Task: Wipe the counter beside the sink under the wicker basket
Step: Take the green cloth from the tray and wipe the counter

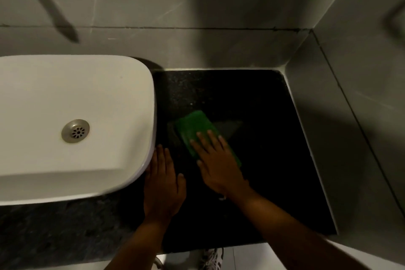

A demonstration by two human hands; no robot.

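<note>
Below, head view: the right hand [215,166] lies flat, fingers spread, palm pressing a green cloth [197,129] onto the dark speckled desk [263,160] just right of the white sink [76,120]. The left hand [163,184] rests open and flat on the desk, its fingertips touching the sink's outer wall, its grip holding nothing. A metal drain [75,131] sits in the basin. Grey tiled walls [197,6] enclose the corner.

Dim, soft, perhaps motion-blurred; edges warped.
</note>
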